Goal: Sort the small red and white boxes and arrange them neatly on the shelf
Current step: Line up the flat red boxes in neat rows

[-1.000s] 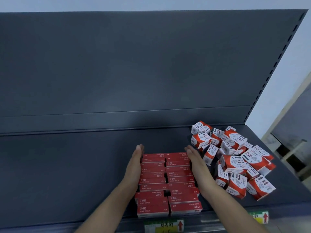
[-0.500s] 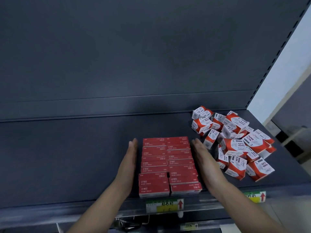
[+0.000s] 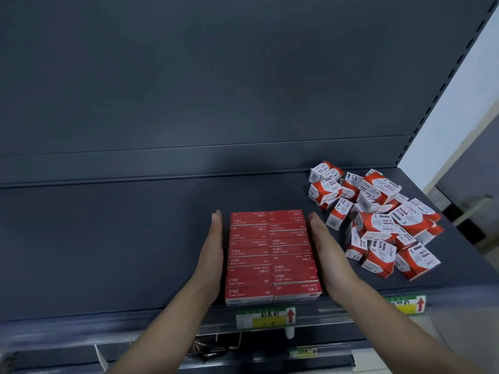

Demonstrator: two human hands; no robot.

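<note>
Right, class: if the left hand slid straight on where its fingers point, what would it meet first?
The left hand points along bare shelf, so probably the back panel first; the red boxes lie beside it.

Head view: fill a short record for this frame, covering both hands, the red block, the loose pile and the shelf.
left hand: flat, fingers straight, along the left side of the red staple boxes
right hand: flat, fingers straight, along their right side
red staple boxes: two neat columns reaching the front edge
paper clip boxes: jumbled pile to the right, untouched
shelf: dark, price labels on front rail
</note>
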